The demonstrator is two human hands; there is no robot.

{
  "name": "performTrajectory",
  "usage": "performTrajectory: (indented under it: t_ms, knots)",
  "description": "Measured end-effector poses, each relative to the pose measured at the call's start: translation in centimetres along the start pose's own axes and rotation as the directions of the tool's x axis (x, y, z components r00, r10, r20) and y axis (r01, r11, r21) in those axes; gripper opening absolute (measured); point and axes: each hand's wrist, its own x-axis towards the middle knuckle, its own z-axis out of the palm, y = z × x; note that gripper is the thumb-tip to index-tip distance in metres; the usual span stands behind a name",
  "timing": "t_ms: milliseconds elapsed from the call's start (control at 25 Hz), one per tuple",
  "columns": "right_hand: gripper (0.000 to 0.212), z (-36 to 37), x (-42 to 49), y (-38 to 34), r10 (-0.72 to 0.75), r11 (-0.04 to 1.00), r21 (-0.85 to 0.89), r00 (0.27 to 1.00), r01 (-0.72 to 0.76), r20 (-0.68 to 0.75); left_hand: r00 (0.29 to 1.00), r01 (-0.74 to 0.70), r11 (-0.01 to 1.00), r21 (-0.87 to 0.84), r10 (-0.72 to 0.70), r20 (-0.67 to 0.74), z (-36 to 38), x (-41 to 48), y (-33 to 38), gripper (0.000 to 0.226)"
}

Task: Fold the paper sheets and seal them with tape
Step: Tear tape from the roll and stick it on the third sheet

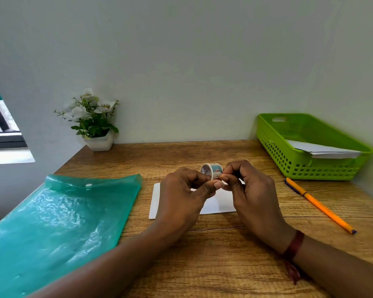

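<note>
A small roll of patterned tape (212, 170) is held up above the middle of the wooden desk (202, 261). My left hand (182, 195) grips the roll from the left with curled fingers. My right hand (249, 191) pinches at the roll's right edge with thumb and forefinger. Under both hands lies a folded white paper sheet (216, 204), flat on the desk and partly hidden by them.
A green plastic basket (274, 145) with white folded sheets (323, 150) stands at the back right. An orange pen (320, 205) lies in front of it. A teal plastic folder (58, 218) covers the desk's left side. A potted white flower (93, 123) stands by the wall.
</note>
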Motion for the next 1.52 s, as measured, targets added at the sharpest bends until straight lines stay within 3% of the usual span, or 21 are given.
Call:
performTrajectory:
  t_ms: [160,280,560,680,800,1080,1320,1520]
  knots:
    - [0.005,-0.1,-0.1,-0.4,0.042,0.995,0.092,0.998,-0.046,0.041,1.000,0.021,1.000,-0.020,-0.021,-0.014,0.0,0.0,-0.1,0.020]
    - [0.010,-0.4,-0.1,-0.6,0.031,0.995,0.089,0.999,-0.033,0.029,0.998,0.060,0.996,-0.073,-0.062,-0.026,0.0,0.0,-0.1,0.020]
    - [0.015,-0.2,-0.1,-0.7,0.064,0.987,0.144,0.997,-0.068,0.031,0.998,-0.054,0.986,0.156,0.057,-0.019,-0.3,-0.2,0.3,0.020]
    - [0.024,0.0,-0.2,-0.8,0.097,0.988,0.115,0.992,-0.107,0.085,0.995,-0.087,0.978,0.191,0.096,-0.040,-0.3,-0.3,0.4,0.026]
    - [0.032,0.0,-0.3,-0.9,0.138,0.985,0.084,0.980,-0.151,0.146,0.993,-0.091,0.972,0.215,0.104,-0.050,-0.2,-0.4,0.5,0.018]
    - [0.018,0.1,-0.5,-1.1,0.175,0.973,0.119,0.968,-0.198,0.179,0.993,-0.078,0.964,0.253,0.098,-0.068,-0.1,-0.5,0.9,0.019]
    - [0.021,-0.3,-0.4,-1.7,0.167,0.965,0.187,0.980,-0.186,0.112,0.994,-0.037,0.970,0.239,0.060,-0.088,-0.5,-0.2,0.6,0.015]
    - [0.007,-0.2,-0.1,-1.8,0.168,0.961,0.206,0.980,-0.187,0.104,0.994,-0.073,0.974,0.215,0.089,-0.067,-0.4,-0.3,0.7,0.016]
